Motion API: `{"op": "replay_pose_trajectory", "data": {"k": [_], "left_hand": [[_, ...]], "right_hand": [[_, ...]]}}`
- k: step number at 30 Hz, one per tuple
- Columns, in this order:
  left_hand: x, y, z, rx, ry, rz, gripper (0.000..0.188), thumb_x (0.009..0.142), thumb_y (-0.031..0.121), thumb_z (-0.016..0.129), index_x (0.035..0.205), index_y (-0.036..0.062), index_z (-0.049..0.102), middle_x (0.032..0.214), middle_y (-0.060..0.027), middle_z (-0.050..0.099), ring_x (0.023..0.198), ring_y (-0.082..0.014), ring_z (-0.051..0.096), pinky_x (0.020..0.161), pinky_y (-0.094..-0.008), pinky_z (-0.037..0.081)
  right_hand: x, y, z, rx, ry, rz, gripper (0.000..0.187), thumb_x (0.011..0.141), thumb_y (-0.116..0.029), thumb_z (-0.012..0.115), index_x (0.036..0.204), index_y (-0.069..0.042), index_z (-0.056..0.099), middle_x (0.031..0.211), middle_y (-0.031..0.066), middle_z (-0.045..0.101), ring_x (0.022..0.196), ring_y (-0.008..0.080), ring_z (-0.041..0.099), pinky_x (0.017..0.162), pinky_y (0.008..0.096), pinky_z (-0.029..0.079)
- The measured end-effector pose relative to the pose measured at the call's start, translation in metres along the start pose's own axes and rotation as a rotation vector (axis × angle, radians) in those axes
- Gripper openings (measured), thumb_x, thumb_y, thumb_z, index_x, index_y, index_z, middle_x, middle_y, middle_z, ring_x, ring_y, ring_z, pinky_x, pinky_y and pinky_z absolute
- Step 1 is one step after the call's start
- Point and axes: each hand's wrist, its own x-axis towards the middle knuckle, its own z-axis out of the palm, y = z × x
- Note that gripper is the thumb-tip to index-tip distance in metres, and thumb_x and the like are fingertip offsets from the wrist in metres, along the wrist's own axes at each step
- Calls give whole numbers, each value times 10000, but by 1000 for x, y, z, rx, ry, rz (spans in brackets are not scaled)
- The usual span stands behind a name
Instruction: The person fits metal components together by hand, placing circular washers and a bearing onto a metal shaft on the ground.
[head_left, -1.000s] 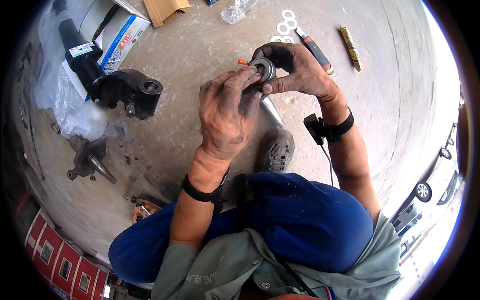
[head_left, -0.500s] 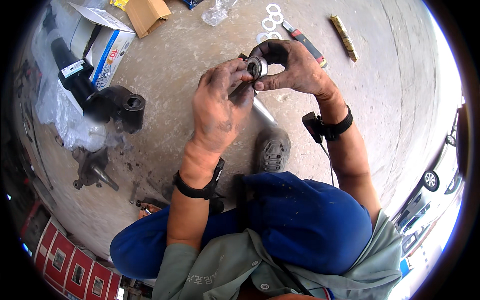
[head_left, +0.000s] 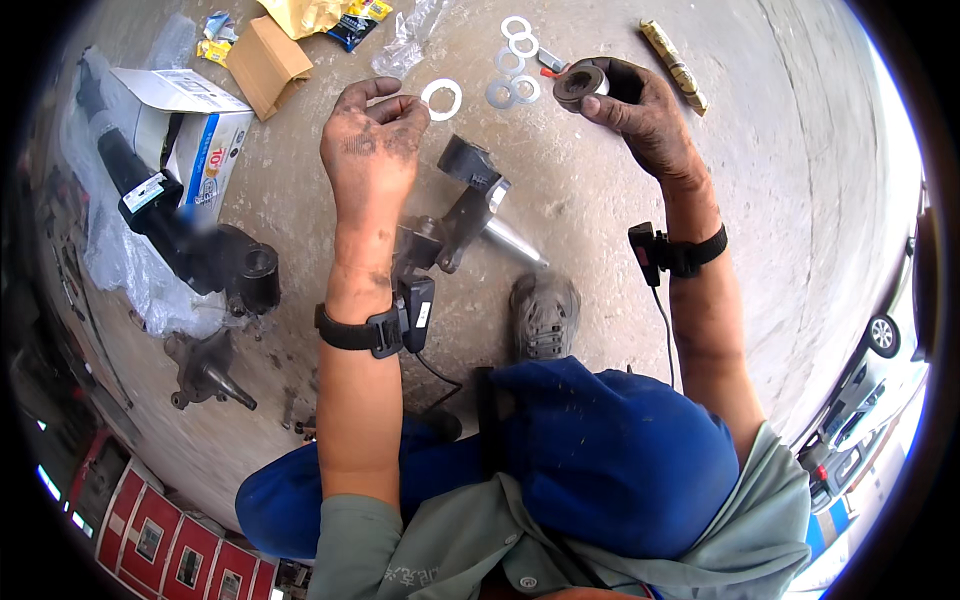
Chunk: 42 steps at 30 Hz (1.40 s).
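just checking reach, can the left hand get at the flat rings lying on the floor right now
Probably yes: nothing seems to block the way from the left hand to the flat rings, though that hand holds a similar ring, which may hamper gripping.

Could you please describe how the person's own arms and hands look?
Both hands, left and right, are bare and smudged with dark grime. Each wrist wears a black strap, left and right, with a boxy black device, left and right, and a thin cable. The left device bears a pale label. Short grey-green sleeves, left and right, leave the forearms bare.
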Motion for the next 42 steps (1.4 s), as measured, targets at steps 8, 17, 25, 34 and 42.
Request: {"op": "replay_pose_trajectory", "data": {"k": [8, 17, 25, 34, 42], "left_hand": [[82, -13, 58, 655, -150, 33, 429, 779, 218, 827, 1167, 88, 700, 1069, -153, 744, 1027, -318, 698, 919, -384, 546], [86, -18, 97, 1028, -681, 636, 459, 776, 155, 823, 1205, 122, 661, 1165, -96, 698, 1163, -315, 600, 990, -414, 513], [89, -21, 112, 965, -668, 349, 376, 771, 107, 831, 1111, 62, 677, 969, -110, 703, 909, -264, 676, 836, -372, 556], [119, -24, 114, 784, -473, 270, 377, 779, 134, 847, 1115, 58, 694, 879, -74, 717, 809, -196, 680, 771, -328, 555], [111, -25, 132, 985, -366, 444, 399, 800, 122, 812, 1155, 25, 657, 970, -155, 740, 947, -301, 725, 829, -386, 566]], "right_hand": [[-8, 28, -21, 233, 61, 112, 499, 833, -357, 830, 1129, 24, 705, 1012, 74, 722, 966, 159, 663, 918, 305, 520], [-10, 51, -32, 277, 98, 131, 505, 819, -383, 838, 1095, 21, 712, 995, 78, 716, 952, 170, 660, 914, 308, 515], [-13, 59, -41, 180, 110, 172, 517, 779, -414, 860, 1051, 4, 724, 935, 59, 695, 931, 164, 619, 917, 309, 467], [-14, 67, -42, 185, 136, 203, 657, 726, -436, 894, 1100, 64, 691, 969, 108, 692, 963, 204, 627, 945, 345, 471], [-21, 78, -42, 169, 167, 207, 827, 685, -442, 914, 1195, 142, 625, 1027, 205, 684, 987, 267, 652, 966, 372, 483]]}}
